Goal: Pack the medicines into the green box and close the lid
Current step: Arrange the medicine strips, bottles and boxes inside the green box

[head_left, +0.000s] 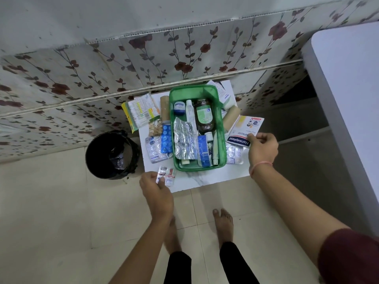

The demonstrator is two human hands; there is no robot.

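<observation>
**Both hands loaded beside the open box**

The green box (198, 128) is sitting open mid-worktop (205, 179), crammed with foil strips. The right hand (263, 149) is pinching a glossy plaster packet (245, 130) at the box's right edge; the left hand (156, 190) is gripping a crinkled blister strip (166, 175) over the clear front corner.

Two bare forearms are seen reaching away from the camera, with no watch or ring to be made out. A thin pink band (260, 166) is worn around the wrist just behind the right hand (263, 148). A dark maroon sleeve (348, 257) covers the upper part of the same arm, well back from the pink band. The left hand (156, 191) and its arm are left uncovered. Black trousers (235, 263) end above two bare feet, seen between the arms
</observation>
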